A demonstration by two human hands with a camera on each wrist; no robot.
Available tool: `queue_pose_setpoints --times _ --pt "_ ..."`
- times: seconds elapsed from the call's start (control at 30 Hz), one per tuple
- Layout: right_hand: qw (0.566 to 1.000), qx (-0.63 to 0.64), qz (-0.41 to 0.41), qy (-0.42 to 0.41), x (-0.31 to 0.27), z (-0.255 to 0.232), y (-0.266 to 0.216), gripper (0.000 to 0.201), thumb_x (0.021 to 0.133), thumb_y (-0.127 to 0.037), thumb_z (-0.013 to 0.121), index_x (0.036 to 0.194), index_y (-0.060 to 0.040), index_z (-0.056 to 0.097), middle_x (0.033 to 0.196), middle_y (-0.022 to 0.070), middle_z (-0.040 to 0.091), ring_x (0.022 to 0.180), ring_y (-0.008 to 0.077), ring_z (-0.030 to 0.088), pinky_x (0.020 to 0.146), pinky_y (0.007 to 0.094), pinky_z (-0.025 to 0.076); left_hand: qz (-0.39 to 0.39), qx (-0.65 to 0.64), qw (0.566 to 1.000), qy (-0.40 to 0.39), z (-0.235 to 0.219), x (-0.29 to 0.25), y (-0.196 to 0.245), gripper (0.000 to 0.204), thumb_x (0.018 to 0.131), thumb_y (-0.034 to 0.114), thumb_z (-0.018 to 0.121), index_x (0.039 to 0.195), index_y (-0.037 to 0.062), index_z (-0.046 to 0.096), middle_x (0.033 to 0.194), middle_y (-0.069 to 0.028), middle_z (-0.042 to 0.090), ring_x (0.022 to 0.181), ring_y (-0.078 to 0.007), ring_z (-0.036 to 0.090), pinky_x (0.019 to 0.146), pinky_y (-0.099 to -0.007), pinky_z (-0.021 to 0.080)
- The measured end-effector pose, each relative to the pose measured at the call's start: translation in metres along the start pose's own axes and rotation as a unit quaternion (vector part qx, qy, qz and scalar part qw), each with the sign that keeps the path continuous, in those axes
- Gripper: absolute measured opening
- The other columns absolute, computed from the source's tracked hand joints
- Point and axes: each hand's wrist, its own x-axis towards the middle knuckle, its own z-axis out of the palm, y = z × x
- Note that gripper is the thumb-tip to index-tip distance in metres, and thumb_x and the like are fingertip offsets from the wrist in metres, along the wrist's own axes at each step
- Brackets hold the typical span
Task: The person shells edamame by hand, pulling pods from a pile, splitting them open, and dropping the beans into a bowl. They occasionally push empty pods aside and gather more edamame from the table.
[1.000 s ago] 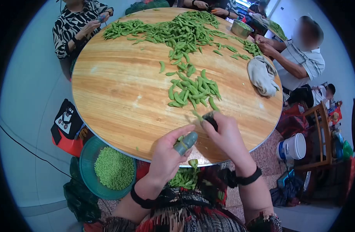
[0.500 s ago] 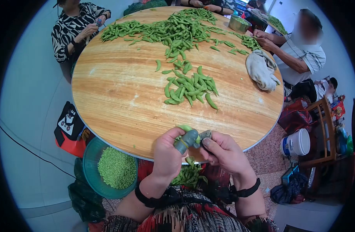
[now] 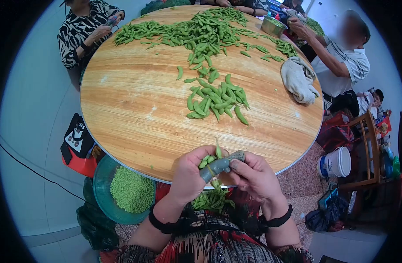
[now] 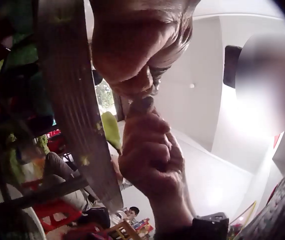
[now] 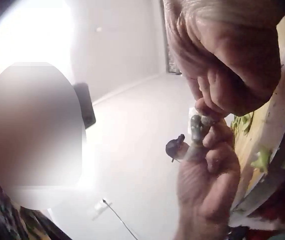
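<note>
Green pod (image 3: 218,151) stands tip up behind the sleeved left thumb, over the near edge of the table (image 3: 131,118). We see the left hand (image 3: 187,177) curled, gripping the pod and cupping several loose beans (image 3: 206,161) in the crook behind its thumb. The right hand (image 3: 259,177) has its fingers bent in against the tip of the grey-green thumb sleeve (image 3: 206,172); whether they pinch the pod's lower end we cannot tell, since the thumbs hide it. We judge the loose beans the likeliest loss: if the left fingers loosen to shift the pod, they could roll out onto the table or drop past its edge into the pods (image 3: 209,200) below. A hard squeeze could shoot a bean sideways, well short of the teal basket (image 3: 103,183). The smooth-looking sleeve might also slip on the skin, tearing the pod or crushing a bean inside.
</note>
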Motion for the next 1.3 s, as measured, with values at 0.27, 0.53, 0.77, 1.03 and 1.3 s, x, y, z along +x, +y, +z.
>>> queue_pose_setpoints --times 0.27,0.53,0.77,1.03,1.3 --pt "0.994 0.011 0.073 -0.083 0.005 -0.012 -0.003 0.019 0.093 -0.019 0.047 0.088 -0.0026 0.056 0.060 -0.0028 0.048 0.044 0.0025 0.033 0.041 0.0166 0.026 -0.111 -0.211 0.967 -0.086 -0.011 0.000 0.001 0.038 0.080 0.001 0.060 0.118 -0.0025 0.053 0.087 -0.0040 0.061 0.073 -0.0090 0.057 0.060 -0.0184 0.044" --pt "0.990 0.082 0.102 -0.051 0.027 -0.006 -0.018 0.022 0.093 -0.023 0.048 0.102 -0.0037 0.051 0.059 -0.0050 0.042 0.045 0.0025 0.033 0.041 0.0168 0.025 0.114 0.241 0.960 -0.084 -0.005 0.002 0.007 0.046 0.081 0.007 0.061 0.125 0.0010 0.048 0.076 -0.0002 0.058 0.066 -0.0065 0.053 0.061 -0.0214 0.043" --pt "0.994 0.056 0.076 -0.055 0.030 -0.002 -0.013 0.017 0.091 -0.017 0.052 0.100 -0.0035 0.050 0.060 -0.0041 0.043 0.045 0.0026 0.033 0.041 0.0171 0.024 0.197 0.240 0.943 -0.123 -0.009 0.003 0.013 0.044 0.077 0.006 0.064 0.120 0.0020 0.053 0.072 -0.0070 0.058 0.061 -0.0148 0.057 0.058 -0.0259 0.044" --pt "0.981 0.178 0.074 -0.017 0.024 0.009 -0.010 0.014 0.088 -0.008 0.055 0.099 -0.0034 0.048 0.063 -0.0029 0.043 0.045 0.0023 0.032 0.039 0.0164 0.023 0.343 0.309 0.882 -0.091 -0.009 0.002 -0.003 0.037 0.073 0.003 0.066 0.109 0.0041 0.061 0.075 -0.0101 0.062 0.063 -0.0205 0.061 0.055 -0.0273 0.045" --pt "0.983 0.185 0.010 -0.016 0.023 0.025 0.005 0.012 0.089 -0.012 0.053 0.097 -0.0041 0.049 0.064 -0.0028 0.045 0.045 0.0022 0.034 0.039 0.0173 0.026 0.179 0.052 0.982 -0.040 -0.009 -0.011 0.009 0.033 0.074 0.001 0.065 0.107 0.0013 0.061 0.075 -0.0080 0.061 0.064 -0.0115 0.058 0.057 -0.0221 0.043"
